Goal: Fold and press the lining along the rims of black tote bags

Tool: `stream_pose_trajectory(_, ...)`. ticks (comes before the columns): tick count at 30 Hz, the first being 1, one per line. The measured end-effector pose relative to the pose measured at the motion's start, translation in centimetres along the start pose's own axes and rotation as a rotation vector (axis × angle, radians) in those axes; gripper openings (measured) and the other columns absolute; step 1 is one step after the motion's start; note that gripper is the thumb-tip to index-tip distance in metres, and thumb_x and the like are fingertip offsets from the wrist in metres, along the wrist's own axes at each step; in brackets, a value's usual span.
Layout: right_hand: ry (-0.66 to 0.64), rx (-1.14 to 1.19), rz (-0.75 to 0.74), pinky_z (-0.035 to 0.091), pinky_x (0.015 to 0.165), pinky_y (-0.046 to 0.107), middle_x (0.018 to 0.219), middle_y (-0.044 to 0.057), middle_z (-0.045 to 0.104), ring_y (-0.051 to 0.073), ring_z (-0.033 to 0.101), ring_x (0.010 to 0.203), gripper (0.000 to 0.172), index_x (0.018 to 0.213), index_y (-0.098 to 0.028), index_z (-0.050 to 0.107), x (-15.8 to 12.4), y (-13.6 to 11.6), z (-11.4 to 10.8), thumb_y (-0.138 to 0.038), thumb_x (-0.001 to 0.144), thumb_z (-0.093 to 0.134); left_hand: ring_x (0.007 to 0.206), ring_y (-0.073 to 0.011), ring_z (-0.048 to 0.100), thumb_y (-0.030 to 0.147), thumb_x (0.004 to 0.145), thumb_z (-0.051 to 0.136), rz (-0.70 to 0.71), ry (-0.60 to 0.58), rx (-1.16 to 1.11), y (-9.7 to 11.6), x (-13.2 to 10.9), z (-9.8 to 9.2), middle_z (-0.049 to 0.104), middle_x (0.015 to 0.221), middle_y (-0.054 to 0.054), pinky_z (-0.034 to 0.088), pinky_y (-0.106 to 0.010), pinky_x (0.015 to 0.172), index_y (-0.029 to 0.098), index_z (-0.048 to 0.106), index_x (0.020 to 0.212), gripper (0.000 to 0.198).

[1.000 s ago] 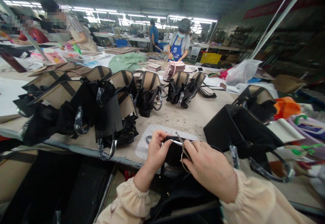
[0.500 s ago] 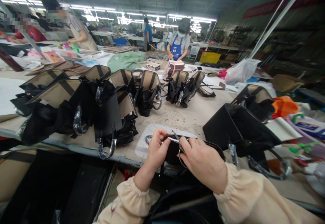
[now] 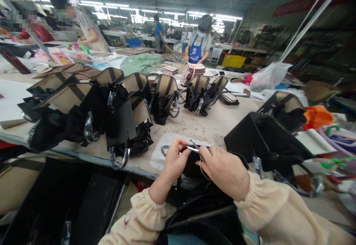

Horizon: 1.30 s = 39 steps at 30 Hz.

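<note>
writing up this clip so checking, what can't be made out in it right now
Head view, scissors: handles partly hidden by the right hand.
Head view, held bag: the pinched spot is covered by the left hand.
Head view, apron: lettering under the big mark too small to read.
Head view, lower-left bag: lower part cut off by the bottom edge.
</note>
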State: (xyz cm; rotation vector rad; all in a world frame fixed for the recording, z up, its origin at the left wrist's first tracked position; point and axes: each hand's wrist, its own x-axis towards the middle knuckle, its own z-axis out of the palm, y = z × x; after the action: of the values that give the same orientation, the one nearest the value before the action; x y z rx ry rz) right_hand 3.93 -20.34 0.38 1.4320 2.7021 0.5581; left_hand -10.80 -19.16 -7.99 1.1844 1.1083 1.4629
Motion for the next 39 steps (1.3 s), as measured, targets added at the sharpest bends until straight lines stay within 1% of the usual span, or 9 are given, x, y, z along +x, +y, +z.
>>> stream_pose_trajectory(5,0.011,0.007,-0.045,0.027,0.054,0.031,0.078,0.005,0.058,0.021,0.057,0.068,0.023,0.093,-0.020,0.051,-0.1,0.4,-0.1,-0.042,0.087,0.051,0.072,-0.0113,0.056,0.020,0.081,0.056,-0.016,-0.017,-0.022,0.1,0.0,0.0,0.061,0.078,0.001,0.042,-0.023,0.070,0.020,0.047,0.088,0.011)
stream_pose_trajectory(11,0.021,0.013,-0.044,0.026,0.055,0.031,0.077,0.005,0.058,0.022,0.057,0.069,0.025,0.094,-0.020,0.050,-0.2,0.6,0.0,-0.044,0.087,0.051,0.075,-0.0109,0.056,0.016,0.080,0.056,-0.029,-0.050,-0.046,0.4,-0.1,-0.1,0.061,0.080,0.001,0.041,-0.022,0.072,0.020,0.048,0.088,0.012)
stream_pose_trajectory(14,0.025,0.005,-0.066,0.026,0.055,0.031,0.076,0.005,0.057,0.021,0.057,0.068,0.026,0.093,-0.019,0.050,0.0,0.6,0.1,-0.045,0.087,0.050,0.074,-0.0105,0.055,0.016,0.080,0.056,-0.042,-0.064,-0.046,0.7,0.0,-0.1,0.061,0.079,0.001,0.041,-0.022,0.072,0.019,0.048,0.088,0.012)
stream_pose_trajectory(17,0.018,-0.006,-0.083,0.026,0.055,0.031,0.076,0.005,0.057,0.022,0.056,0.068,0.026,0.093,-0.018,0.050,0.1,0.5,0.2,-0.044,0.087,0.049,0.070,-0.0095,0.054,0.016,0.079,0.057,-0.061,-0.077,-0.045,0.9,-0.1,-0.1,0.060,0.076,0.002,0.041,-0.021,0.069,0.019,0.049,0.087,0.012)
stream_pose_trajectory(23,0.018,0.032,-0.058,0.024,0.055,0.031,0.078,0.004,0.057,0.021,0.055,0.068,0.025,0.093,-0.020,0.049,-0.3,0.4,0.0,-0.044,0.086,0.052,0.063,-0.0075,0.051,0.014,0.078,0.057,-0.088,-0.072,-0.074,0.9,-0.1,-0.1,0.058,0.069,0.004,0.037,-0.019,0.062,0.019,0.048,0.086,0.013)
stream_pose_trajectory(28,0.035,0.066,-0.029,0.024,0.056,0.031,0.078,0.003,0.056,0.021,0.055,0.068,0.025,0.094,-0.021,0.049,-0.5,0.4,-0.1,-0.045,0.086,0.051,0.070,-0.0084,0.055,0.014,0.078,0.059,-0.098,-0.083,-0.110,1.1,0.0,-0.2,0.061,0.077,0.002,0.040,-0.019,0.067,0.018,0.049,0.085,0.013)
stream_pose_trajectory(39,0.024,0.072,0.003,0.023,0.057,0.032,0.079,0.004,0.057,0.021,0.054,0.069,0.025,0.092,-0.021,0.050,-0.4,0.2,-0.1,-0.045,0.084,0.053,0.068,-0.0084,0.055,0.014,0.077,0.060,-0.118,-0.084,-0.157,1.2,0.3,-0.2,0.063,0.075,0.002,0.040,-0.019,0.066,0.018,0.049,0.083,0.012)
